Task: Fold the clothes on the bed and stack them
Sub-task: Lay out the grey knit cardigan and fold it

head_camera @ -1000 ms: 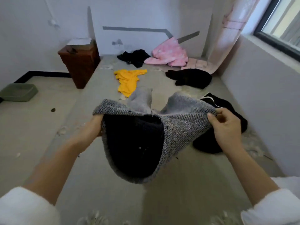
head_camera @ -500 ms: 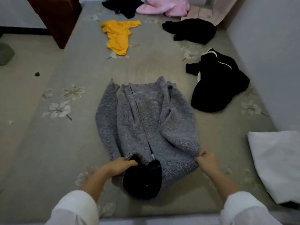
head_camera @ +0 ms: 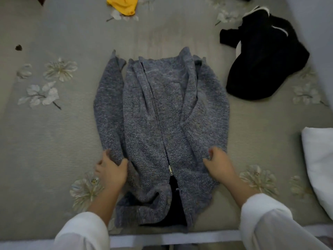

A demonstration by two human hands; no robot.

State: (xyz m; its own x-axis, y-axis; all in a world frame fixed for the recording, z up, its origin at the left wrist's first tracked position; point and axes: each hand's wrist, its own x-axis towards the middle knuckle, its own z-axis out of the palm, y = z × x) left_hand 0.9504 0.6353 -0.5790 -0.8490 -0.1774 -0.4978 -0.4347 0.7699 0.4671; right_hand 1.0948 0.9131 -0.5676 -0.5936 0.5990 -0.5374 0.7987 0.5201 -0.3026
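Note:
A grey knitted zip cardigan (head_camera: 162, 114) with a black lining lies spread front-up on the bed (head_camera: 54, 141), collar toward me and hem away. My left hand (head_camera: 110, 170) grips the base of its left sleeve between thumb and fingers. My right hand (head_camera: 219, 164) pinches the fabric at the right shoulder, fingers curled. A black garment with white trim (head_camera: 263, 56) lies crumpled at the upper right. A yellow garment (head_camera: 124, 5) shows at the top edge.
A white pillow (head_camera: 319, 165) sits at the right edge. The bed's white frame edge (head_camera: 171, 239) runs along the bottom. The sheet is beige-grey with printed flowers. A wall rises at the far right.
The cardigan went from held up in the air to laid flat on the bed. Both hands moved up from the collar to the shoulders, and the view tilted further down.

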